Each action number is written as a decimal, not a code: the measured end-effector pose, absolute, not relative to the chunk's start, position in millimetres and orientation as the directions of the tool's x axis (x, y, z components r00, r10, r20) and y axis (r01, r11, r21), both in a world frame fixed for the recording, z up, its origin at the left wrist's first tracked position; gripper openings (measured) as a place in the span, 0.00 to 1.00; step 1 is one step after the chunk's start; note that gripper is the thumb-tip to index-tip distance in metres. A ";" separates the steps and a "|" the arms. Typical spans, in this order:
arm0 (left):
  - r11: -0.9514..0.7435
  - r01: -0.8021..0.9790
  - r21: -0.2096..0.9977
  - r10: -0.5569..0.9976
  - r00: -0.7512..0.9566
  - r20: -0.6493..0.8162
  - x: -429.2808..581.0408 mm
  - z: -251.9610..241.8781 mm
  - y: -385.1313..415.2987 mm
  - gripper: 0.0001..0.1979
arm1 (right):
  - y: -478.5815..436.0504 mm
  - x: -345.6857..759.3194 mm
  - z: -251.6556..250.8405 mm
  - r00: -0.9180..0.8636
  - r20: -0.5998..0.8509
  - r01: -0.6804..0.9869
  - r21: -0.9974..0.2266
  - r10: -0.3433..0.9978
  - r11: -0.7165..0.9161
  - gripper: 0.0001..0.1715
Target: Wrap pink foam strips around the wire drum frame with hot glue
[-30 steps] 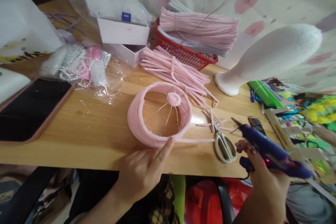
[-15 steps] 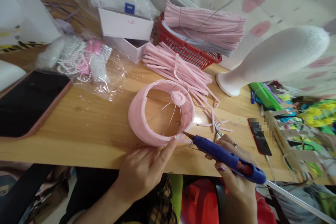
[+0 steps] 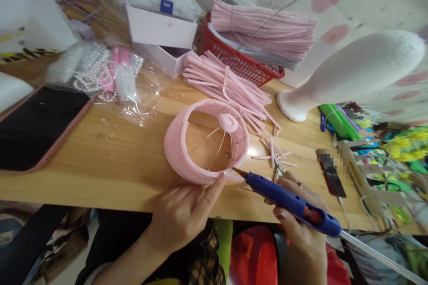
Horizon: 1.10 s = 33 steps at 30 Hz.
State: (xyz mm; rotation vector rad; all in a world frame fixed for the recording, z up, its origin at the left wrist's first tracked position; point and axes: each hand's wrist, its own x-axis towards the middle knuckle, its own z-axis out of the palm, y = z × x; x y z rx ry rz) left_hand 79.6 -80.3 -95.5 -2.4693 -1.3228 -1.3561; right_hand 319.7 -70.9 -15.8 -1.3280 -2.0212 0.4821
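A pink wrapped ring frame [image 3: 177, 142] with thin wire spokes and a small pink hub lies on the wooden table [image 3: 110, 164]. My left hand [image 3: 185, 213] presses its index fingertip on the near rim of the frame, the other fingers curled. My right hand [image 3: 297, 218] grips a blue hot glue gun [image 3: 287, 198]. Its nozzle tip points at the rim right beside my left fingertip. Scissors [image 3: 277, 167] lie partly hidden behind my right hand.
Loose pink strips [image 3: 227, 87] lie behind the frame, with more bundled in a red basket [image 3: 244, 69]. A white foam head form [image 3: 354, 73] lies at the right. A phone [image 3: 36, 127], bagged pearl beads [image 3: 107, 73], white boxes [image 3: 160, 31] and colourful clutter [image 3: 384, 151] surround the work.
My right hand brought the glue gun from the right, over the scissors, to the frame's near rim, and has held it there. My left fingertip stays on the rim.
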 end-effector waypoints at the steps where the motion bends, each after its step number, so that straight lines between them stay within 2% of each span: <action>1: -0.639 0.688 0.343 0.657 0.258 0.708 79.6 -95.7 -80.2 0.35 | -71.1 319.8 -16.1 -0.259 0.327 0.661 -0.626 0.909 0.414 0.20; 7: -0.637 0.694 0.336 0.651 0.251 0.717 79.4 -97.2 -80.1 0.34 | -72.1 319.0 -17.3 -0.233 0.321 0.636 -0.664 0.918 0.394 0.18; 15: -0.637 0.690 0.345 0.656 0.249 0.713 79.2 -97.5 -81.1 0.35 | -69.5 316.0 -15.5 -0.250 0.325 0.642 -0.650 0.912 0.407 0.17; 26: -0.644 0.682 0.347 0.654 0.255 0.713 79.1 -95.6 -80.7 0.35 | -68.0 314.0 -16.7 -0.201 0.329 0.627 -0.681 0.923 0.379 0.22; 29: -0.643 0.680 0.354 0.656 0.250 0.712 79.5 -95.6 -81.2 0.35 | -67.5 316.3 -19.6 -0.149 0.340 0.609 -0.708 0.928 0.358 0.21; 33: -0.632 0.691 0.351 0.655 0.235 0.718 79.8 -97.9 -82.4 0.33 | -68.2 325.1 -24.8 0.004 0.321 0.581 -0.772 0.947 0.259 0.19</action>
